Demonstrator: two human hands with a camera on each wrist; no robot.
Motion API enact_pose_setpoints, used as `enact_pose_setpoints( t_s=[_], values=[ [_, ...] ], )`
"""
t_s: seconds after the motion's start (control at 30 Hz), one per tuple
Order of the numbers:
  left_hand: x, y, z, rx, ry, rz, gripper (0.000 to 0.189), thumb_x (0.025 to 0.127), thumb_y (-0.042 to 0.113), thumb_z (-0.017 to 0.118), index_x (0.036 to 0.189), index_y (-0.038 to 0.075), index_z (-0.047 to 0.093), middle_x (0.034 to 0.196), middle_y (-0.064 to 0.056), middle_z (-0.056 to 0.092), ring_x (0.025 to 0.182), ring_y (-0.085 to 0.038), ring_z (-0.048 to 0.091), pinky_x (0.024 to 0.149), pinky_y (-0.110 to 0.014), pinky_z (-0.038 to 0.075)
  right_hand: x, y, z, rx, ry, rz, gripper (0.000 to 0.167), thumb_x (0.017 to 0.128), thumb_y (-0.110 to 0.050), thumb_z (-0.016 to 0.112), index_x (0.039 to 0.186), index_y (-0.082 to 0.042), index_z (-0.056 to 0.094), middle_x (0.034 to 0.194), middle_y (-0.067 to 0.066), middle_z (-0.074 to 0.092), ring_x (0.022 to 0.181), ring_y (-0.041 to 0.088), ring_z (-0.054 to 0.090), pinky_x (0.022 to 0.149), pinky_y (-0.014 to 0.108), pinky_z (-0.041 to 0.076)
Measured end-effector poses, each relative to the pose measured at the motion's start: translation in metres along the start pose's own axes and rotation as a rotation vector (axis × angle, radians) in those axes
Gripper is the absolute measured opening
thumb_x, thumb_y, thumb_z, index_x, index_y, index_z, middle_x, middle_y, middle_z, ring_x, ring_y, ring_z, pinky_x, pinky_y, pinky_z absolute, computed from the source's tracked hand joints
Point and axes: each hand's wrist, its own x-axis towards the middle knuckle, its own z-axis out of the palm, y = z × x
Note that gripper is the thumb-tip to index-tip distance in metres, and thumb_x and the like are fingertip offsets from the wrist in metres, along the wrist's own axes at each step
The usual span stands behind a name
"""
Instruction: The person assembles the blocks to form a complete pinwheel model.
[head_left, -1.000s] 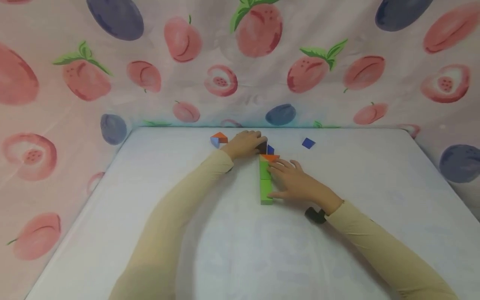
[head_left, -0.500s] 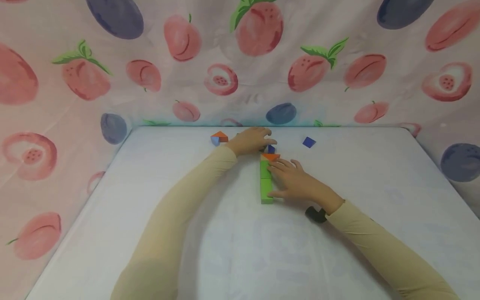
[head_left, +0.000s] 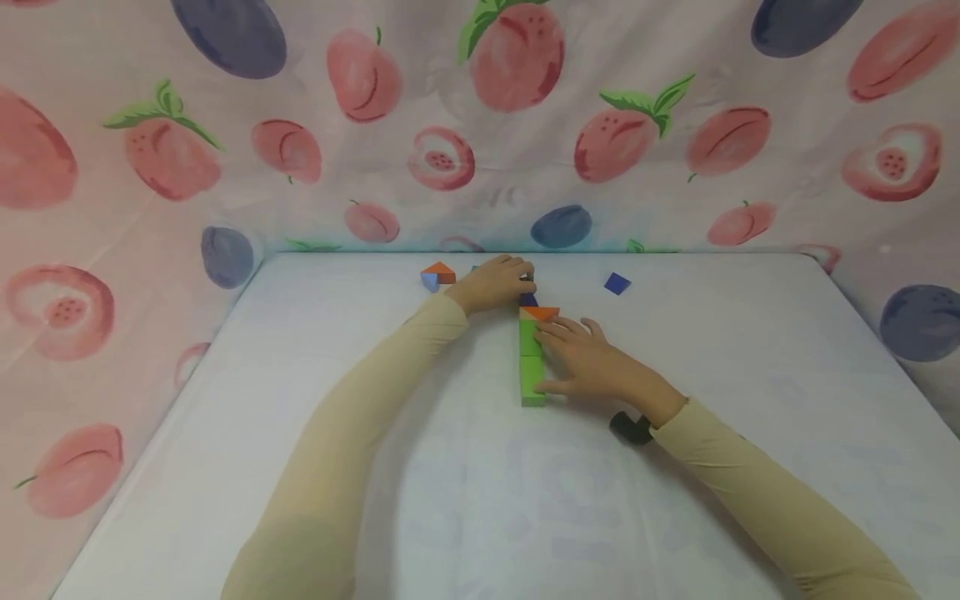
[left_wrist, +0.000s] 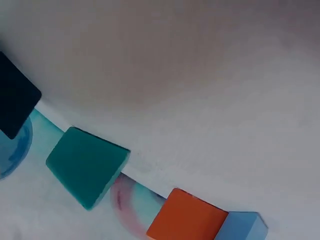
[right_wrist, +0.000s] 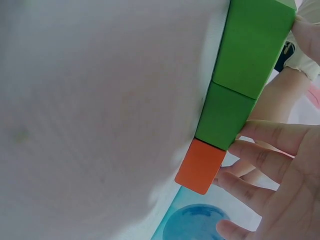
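Observation:
My left hand (head_left: 492, 283) is at the far side of the table, its fingers curled over a dark blue block (head_left: 528, 299) that they partly hide. That block stands just beyond an orange triangular block (head_left: 540, 313). Two green blocks (head_left: 531, 358) continue the row toward me. Spread along the row's right side, my right hand (head_left: 600, 362) touches the green blocks with nearly straight fingers. Its fingertips also appear beside the green and orange blocks in the right wrist view. A very dark block (left_wrist: 16, 95) shows at the left wrist view's edge; the left fingers are out of that view.
Left of my left hand lie an orange block (head_left: 439, 271) and a light blue block (head_left: 431, 282). A teal block (left_wrist: 87, 167) is near the back edge. Another blue block (head_left: 617, 283) sits at the back right. A black object (head_left: 632, 428) is beside my right wrist.
My left hand reached rightward over the blue block, then drew back left. The blue block has shifted left, into line with the row. My right hand has stayed still.

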Motion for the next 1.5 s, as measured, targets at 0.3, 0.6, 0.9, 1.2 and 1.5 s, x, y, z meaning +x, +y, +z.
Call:
enact_pose_setpoints(
  t_s=[0.3, 0.6, 0.9, 1.2, 1.5],
  values=[
    [0.000, 0.004, -0.005, -0.149, -0.044, -0.112, 0.030, 0.095, 0.016, 0.052, 0.124, 0.017, 0.058, 0.136, -0.010, 0.049, 0.129, -0.027, 0.044, 0.113, -0.040, 0.030, -0.001, 0.001, -0.001, 0.015, 0.000, 0.000, 0.083, 0.082, -0.055, 0.062, 0.143, -0.004, 0.037, 0.150, 0.015, 0.034, 0.140, 0.039, 0.025, 0.107, 0.066, 0.018],
    [-0.002, 0.004, 0.000, -0.162, 0.048, -0.051, 0.035, 0.092, 0.020, 0.059, 0.126, 0.017, 0.056, 0.128, -0.009, 0.054, 0.120, -0.026, 0.051, 0.109, -0.039, 0.034, -0.003, 0.001, 0.000, 0.014, -0.003, 0.008, 0.083, 0.083, -0.054, 0.062, 0.143, -0.005, 0.036, 0.150, 0.015, 0.034, 0.140, 0.040, 0.025, 0.107, 0.068, 0.017],
    [0.008, 0.007, -0.003, -0.110, 0.001, -0.132, 0.031, 0.096, 0.032, 0.051, 0.119, 0.012, 0.059, 0.135, -0.010, 0.050, 0.128, -0.026, 0.046, 0.113, -0.039, 0.031, -0.003, 0.001, 0.001, 0.021, 0.014, -0.011, 0.082, 0.083, -0.052, 0.062, 0.143, -0.004, 0.036, 0.149, 0.016, 0.035, 0.139, 0.040, 0.025, 0.106, 0.068, 0.017],
    [0.012, 0.008, -0.009, -0.151, -0.051, -0.115, 0.029, 0.094, 0.033, 0.055, 0.117, 0.017, 0.062, 0.136, -0.007, 0.048, 0.128, -0.025, 0.044, 0.113, -0.039, 0.029, -0.002, 0.001, 0.001, 0.035, 0.009, -0.012, 0.082, 0.084, -0.053, 0.062, 0.144, -0.004, 0.036, 0.150, 0.015, 0.034, 0.139, 0.040, 0.025, 0.106, 0.067, 0.017],
    [0.011, 0.006, -0.011, -0.173, -0.024, -0.106, 0.027, 0.091, 0.021, 0.061, 0.118, 0.022, 0.064, 0.132, -0.006, 0.051, 0.124, -0.024, 0.048, 0.111, -0.037, 0.032, -0.002, 0.001, 0.000, 0.037, 0.009, -0.015, 0.081, 0.083, -0.053, 0.062, 0.143, -0.005, 0.036, 0.150, 0.015, 0.034, 0.139, 0.040, 0.025, 0.106, 0.068, 0.017]
  ],
)
